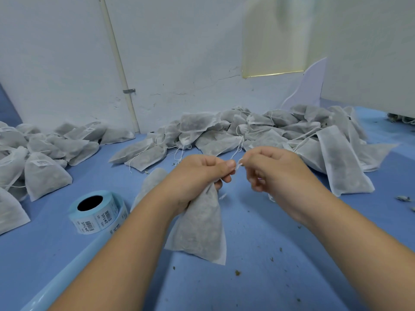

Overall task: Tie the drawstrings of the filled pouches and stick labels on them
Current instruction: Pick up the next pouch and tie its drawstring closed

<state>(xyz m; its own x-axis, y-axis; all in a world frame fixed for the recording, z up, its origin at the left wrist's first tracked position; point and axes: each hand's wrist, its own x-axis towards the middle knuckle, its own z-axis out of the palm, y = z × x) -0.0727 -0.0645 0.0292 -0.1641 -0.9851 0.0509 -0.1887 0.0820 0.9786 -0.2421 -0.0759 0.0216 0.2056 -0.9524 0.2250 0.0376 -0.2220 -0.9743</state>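
Both hands are up front, over the blue counter [258,239]. The left hand [197,173] grips the gathered neck of a filled pouch [199,225], fingers [224,176] curled round the fabric, thumb pressed on top. The pouch hangs down from that fist, its bottom edge resting on the counter. Just beside it, the right hand [269,169] pinches the white drawstring [238,163] between thumb and forefinger, the other fingers loosely curled beneath. The two hands nearly meet, with only a short stretch of string showing between them.

A roll of labels [96,212] stands on the counter to the left, printed with barcodes, with a strip of blue backing trailing toward the near edge. A second pouch [152,182] lies partly hidden behind the left forearm. At far left there's a heap of labelled pouches [45,151], white stickers showing on several. Against the wall at centre and right, a big pile of loose pouches [258,131] sprawls, strings trailing. Dark crumbs [237,272] dot the counter nearby.
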